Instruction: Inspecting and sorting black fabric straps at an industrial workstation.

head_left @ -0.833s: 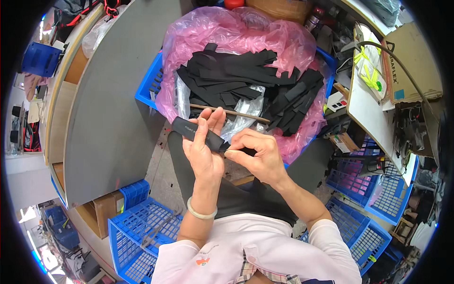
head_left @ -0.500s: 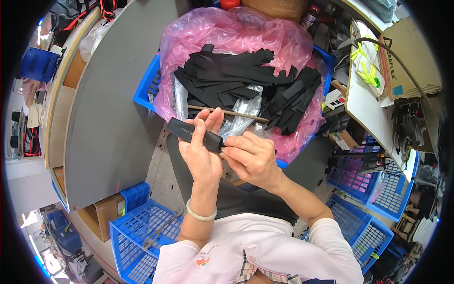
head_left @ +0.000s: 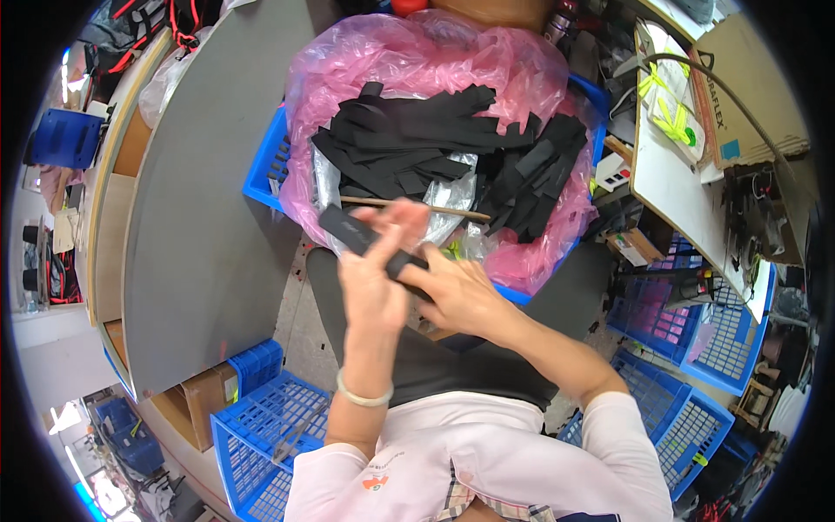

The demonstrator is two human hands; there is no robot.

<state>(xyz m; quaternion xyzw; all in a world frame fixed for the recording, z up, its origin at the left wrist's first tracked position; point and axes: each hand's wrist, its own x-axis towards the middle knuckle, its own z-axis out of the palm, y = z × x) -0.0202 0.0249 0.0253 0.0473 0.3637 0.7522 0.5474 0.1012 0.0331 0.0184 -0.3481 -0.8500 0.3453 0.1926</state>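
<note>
Two hands are angling inward: the blurred left hand (head_left: 374, 283) is pinching a black strip (head_left: 346, 229) between thumb and fingers; the right hand (head_left: 468, 297), curling, is gripping it beside them.

A broad grey surface (head_left: 209, 191) with a curved-looking edge stood at the left, and a brown cardboard box (head_left: 200, 404) sat below it, beside a blue plastic crate (head_left: 257, 426) with latticed sides. Farther left, near the rim of the view, was a blue bin (head_left: 65, 137); a clear plastic bag (head_left: 163, 87) lay nearer. On the right, bright yellow-green cords (head_left: 673, 123) lay near a large carton (head_left: 757, 113) at a white surface (head_left: 658, 187), with more blue crates (head_left: 724, 352) low down.
</note>
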